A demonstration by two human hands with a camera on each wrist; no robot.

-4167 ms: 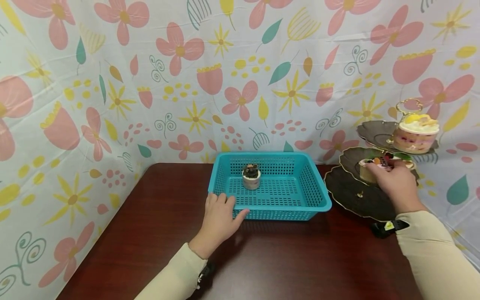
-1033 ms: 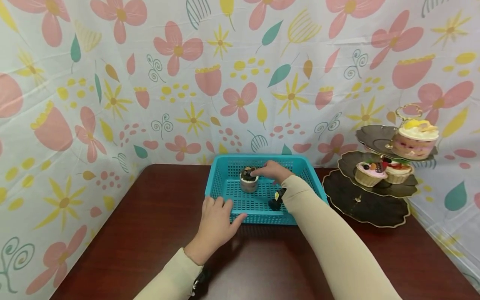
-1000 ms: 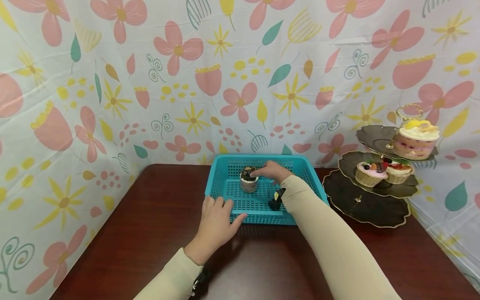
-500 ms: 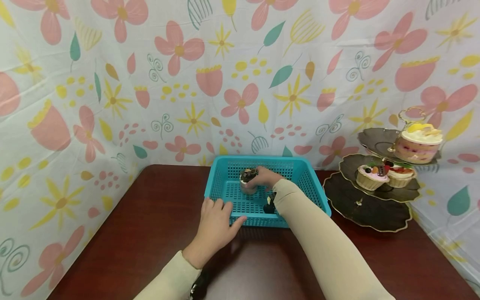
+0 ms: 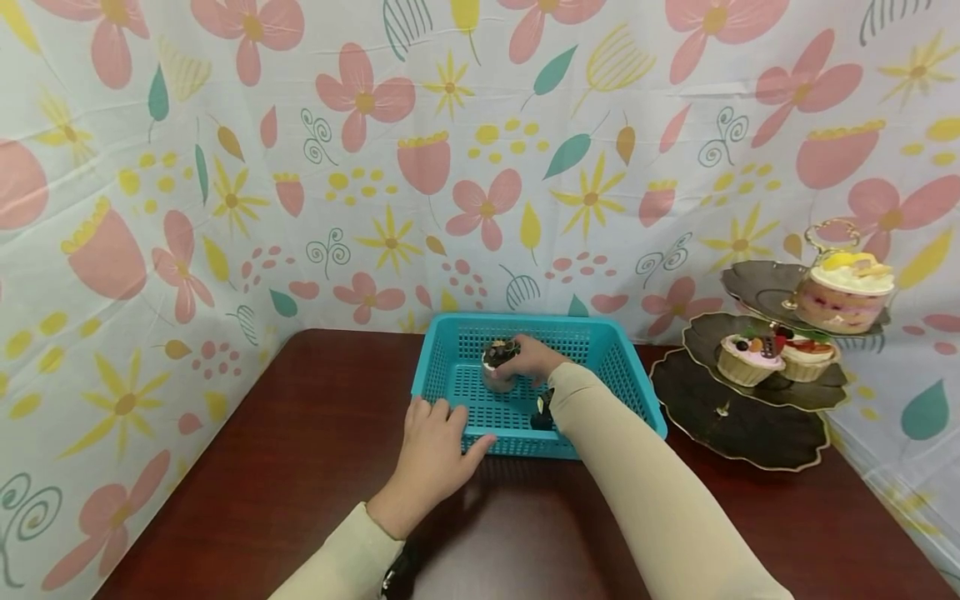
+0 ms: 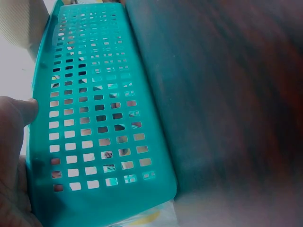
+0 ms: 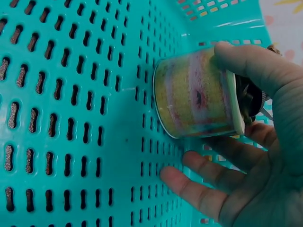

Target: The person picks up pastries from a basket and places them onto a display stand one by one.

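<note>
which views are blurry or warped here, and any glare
Head view: sharp, wide-angle bend at the edges, soft sheen on the table. Left wrist view: basket fairly sharp, tabletop beyond smeared. Right wrist view: dessert cup slightly soft, right hand close; no glare.

Around the right hand [image 5: 534,360] gripping the dessert cup [image 5: 498,368], the teal basket [image 5: 626,392] walls are closing in on 4 sides, leaving open room only above, while the left hand [image 5: 435,446] is blocking the near-left rim.
</note>
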